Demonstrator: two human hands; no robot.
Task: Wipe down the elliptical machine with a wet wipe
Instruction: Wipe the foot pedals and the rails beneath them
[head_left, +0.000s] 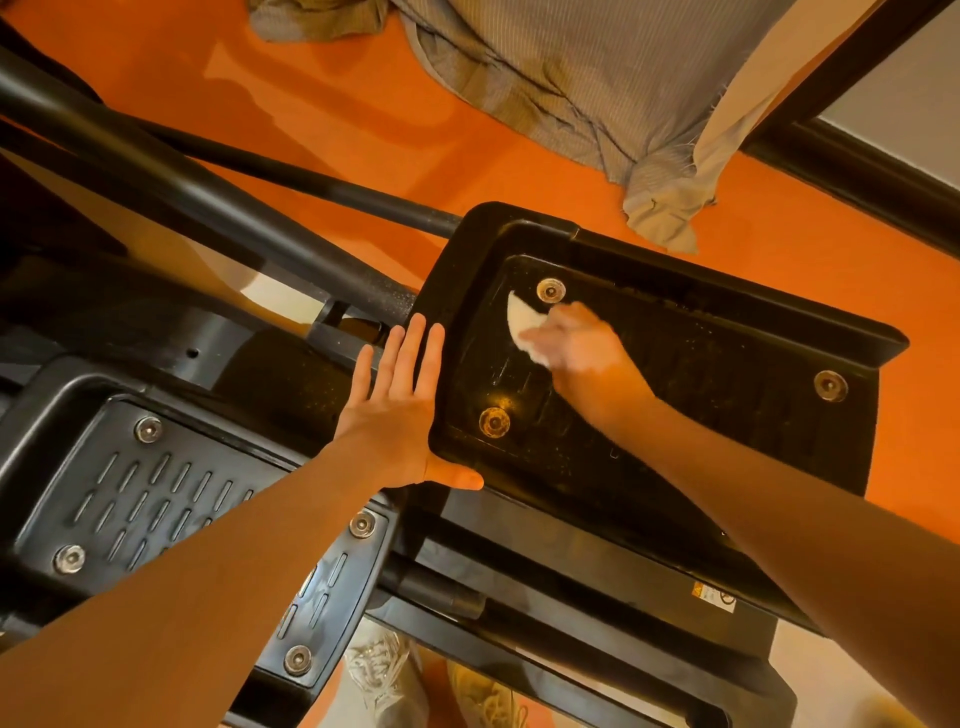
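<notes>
Forearms reach down from the near edge, left hand (395, 410) flat with straight fingers bracing the raised right pedal (675, 415) by its rim, while the blurred right hand (576, 353) bunches the wet wipe (522, 319) against the tread, where a hard scrub could swing the pedal.

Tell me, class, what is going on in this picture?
A person is cleaning an elliptical machine. The right hand pinches a white wet wipe and rubs it on the upper end of the right foot pedal, close to a round bolt cap. The left hand lies flat with straight fingers against the pedal's side edge, thumb under its corner, steadying it. The left foot pedal sits lower in the frame, untouched. A striped cloth lies on the orange floor beyond.
</notes>
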